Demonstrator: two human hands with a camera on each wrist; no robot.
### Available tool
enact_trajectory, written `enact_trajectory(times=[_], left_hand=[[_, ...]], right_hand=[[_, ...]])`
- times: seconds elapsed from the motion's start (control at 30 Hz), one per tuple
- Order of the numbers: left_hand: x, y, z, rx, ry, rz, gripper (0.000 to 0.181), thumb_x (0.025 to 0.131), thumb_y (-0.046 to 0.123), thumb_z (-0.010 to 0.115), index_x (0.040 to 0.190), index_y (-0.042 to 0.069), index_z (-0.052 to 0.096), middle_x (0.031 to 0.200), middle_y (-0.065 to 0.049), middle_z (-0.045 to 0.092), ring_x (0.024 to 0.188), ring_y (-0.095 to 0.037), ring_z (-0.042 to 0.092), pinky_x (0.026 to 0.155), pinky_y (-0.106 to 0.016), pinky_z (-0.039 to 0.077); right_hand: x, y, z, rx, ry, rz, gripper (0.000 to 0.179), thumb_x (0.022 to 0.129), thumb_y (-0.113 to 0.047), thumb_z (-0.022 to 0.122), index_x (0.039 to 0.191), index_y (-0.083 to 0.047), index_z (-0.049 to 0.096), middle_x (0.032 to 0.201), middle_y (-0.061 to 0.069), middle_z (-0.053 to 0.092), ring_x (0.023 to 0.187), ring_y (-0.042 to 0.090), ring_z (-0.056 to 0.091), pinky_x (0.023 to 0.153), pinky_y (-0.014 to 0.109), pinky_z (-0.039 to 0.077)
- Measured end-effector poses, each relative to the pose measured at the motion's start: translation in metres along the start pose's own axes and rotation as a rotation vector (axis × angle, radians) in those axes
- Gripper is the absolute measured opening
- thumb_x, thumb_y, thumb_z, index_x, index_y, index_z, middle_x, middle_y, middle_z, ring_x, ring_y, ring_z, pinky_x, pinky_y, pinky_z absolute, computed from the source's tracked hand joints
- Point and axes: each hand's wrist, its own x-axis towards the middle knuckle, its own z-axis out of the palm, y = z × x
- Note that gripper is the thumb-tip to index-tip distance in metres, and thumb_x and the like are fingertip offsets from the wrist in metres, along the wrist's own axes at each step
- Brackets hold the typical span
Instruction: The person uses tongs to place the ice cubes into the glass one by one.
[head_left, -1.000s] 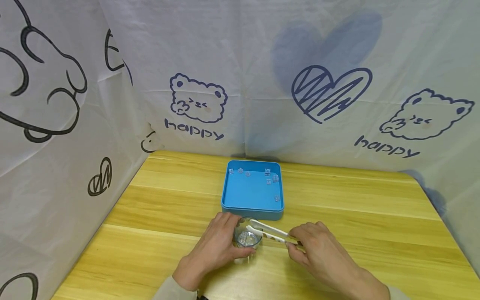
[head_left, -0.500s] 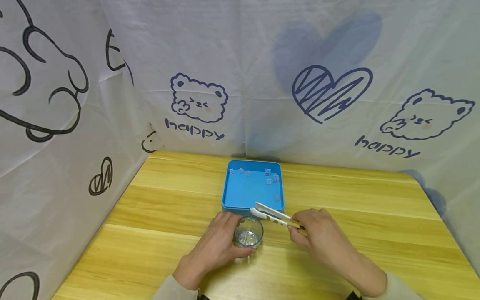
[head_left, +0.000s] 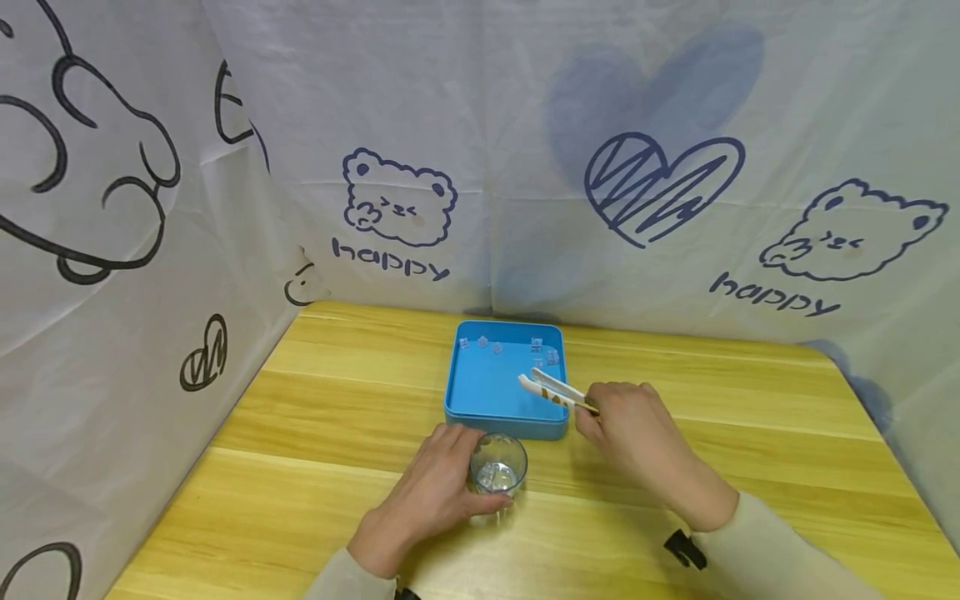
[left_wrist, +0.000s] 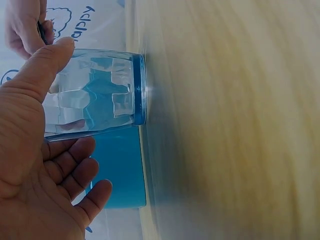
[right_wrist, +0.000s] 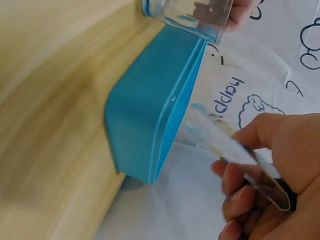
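My left hand point(head_left: 427, 492) holds a clear glass point(head_left: 513, 450) standing upright on the table, thumb on its near side. Some clear cubes point(head_left: 495, 477) lie at the bottom of the glass. In my right hand point(head_left: 637, 433) is a pair of small tongs point(head_left: 551, 389) with white tips, pinched between thumb and fingers. The tips are slightly parted, with nothing seen between them, and hang over the right side of a blue square tray point(head_left: 506, 427). Several small clear cubes point(head_left: 536, 344) lie in the tray, mostly along its far side and far right corner. The tongs overlap the nearer right part of the tray.
The wooden table point(head_left: 315, 400) spreads to both sides of the tray. White cloth point(head_left: 525, 250) with drawn bears and hearts hangs behind and at the left. The glass stands just in front of the tray's near wall.
My right hand has lifted the tongs out of the glass and carried them forward over the tray. My left hand and the glass have stayed in place.
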Motion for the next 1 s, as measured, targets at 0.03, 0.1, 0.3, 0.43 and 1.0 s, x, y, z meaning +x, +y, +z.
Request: enact_trajectory(times=[0.03, 0.1, 0.3, 0.43, 1.0], left_hand=[[0.000, 0.000, 0.000, -0.002, 0.000, 0.001, 0.085, 0.078, 0.060, 0.088, 0.139, 0.010, 0.059, 0.130, -0.004, 0.063, 0.119, -0.022, 0.054, 0.108, -0.046, 0.049], [0.001, 0.000, 0.000, -0.010, 0.000, 0.004, 0.086, 0.078, 0.060, 0.088, 0.141, 0.010, 0.058, 0.133, -0.004, 0.062, 0.122, -0.022, 0.054, 0.110, -0.047, 0.048], [0.001, 0.000, 0.001, -0.019, -0.005, 0.004, 0.086, 0.079, 0.059, 0.088, 0.143, 0.010, 0.057, 0.136, -0.004, 0.061, 0.124, -0.023, 0.053, 0.112, -0.048, 0.046], [0.001, -0.001, 0.001, -0.022, -0.005, 0.003, 0.086, 0.078, 0.058, 0.088, 0.142, 0.010, 0.057, 0.136, -0.004, 0.061, 0.123, -0.023, 0.053, 0.112, -0.048, 0.046], [0.001, -0.002, 0.001, -0.015, 0.007, 0.021, 0.085, 0.079, 0.058, 0.088, 0.141, 0.010, 0.057, 0.135, -0.003, 0.061, 0.124, -0.022, 0.053, 0.112, -0.048, 0.047]], right_hand=[[0.003, -0.001, -0.001, -0.015, -0.010, 0.009, 0.034, 0.093, -0.014, 0.068, 0.066, -0.016, 0.048, 0.057, -0.006, 0.035, 0.052, 0.012, 0.032, 0.053, 0.029, 0.027], [0.007, -0.002, -0.001, -0.041, -0.030, 0.028, 0.038, 0.093, -0.013, 0.067, 0.063, -0.016, 0.043, 0.056, -0.004, 0.033, 0.050, 0.013, 0.031, 0.051, 0.029, 0.026], [0.019, -0.007, -0.001, -0.114, -0.090, 0.073, 0.040, 0.091, -0.014, 0.069, 0.061, -0.014, 0.044, 0.054, -0.002, 0.035, 0.048, 0.016, 0.033, 0.049, 0.030, 0.026], [0.022, -0.010, 0.002, -0.184, -0.114, 0.064, 0.040, 0.091, -0.017, 0.072, 0.061, -0.013, 0.045, 0.054, -0.001, 0.039, 0.048, 0.018, 0.037, 0.049, 0.032, 0.029], [0.041, -0.038, 0.010, -0.372, -0.308, 0.103, 0.031, 0.100, -0.016, 0.068, 0.070, -0.008, 0.068, 0.060, 0.002, 0.058, 0.057, 0.020, 0.051, 0.070, 0.045, 0.050]])
